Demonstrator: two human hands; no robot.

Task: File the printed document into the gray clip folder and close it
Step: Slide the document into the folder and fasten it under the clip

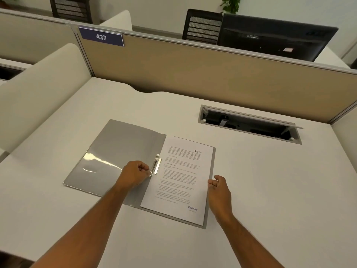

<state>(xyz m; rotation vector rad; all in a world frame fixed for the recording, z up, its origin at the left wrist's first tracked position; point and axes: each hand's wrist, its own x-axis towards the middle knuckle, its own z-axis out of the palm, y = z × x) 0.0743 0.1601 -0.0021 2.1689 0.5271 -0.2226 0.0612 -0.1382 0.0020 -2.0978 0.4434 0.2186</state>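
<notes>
The gray clip folder (116, 151) lies open on the white desk, its glossy left cover flat. The printed document (181, 178), with a blue RECEIVED stamp at its lower right, rests on the folder's right half. A metal clip (156, 164) stands near the spine at the page's left edge. My left hand (135, 174) is curled with its fingertips pinching the lower end of the clip. My right hand (219, 188) sits at the document's right edge, fingers loosely bent and touching the paper's side, holding nothing.
A tan partition (193, 74) with a blue 437 sign (101, 36) bounds the desk's back. An open cable tray (249, 124) is recessed at the right rear. A dark monitor (274, 41) and office chairs stand beyond the partition. A white side panel rises on the left.
</notes>
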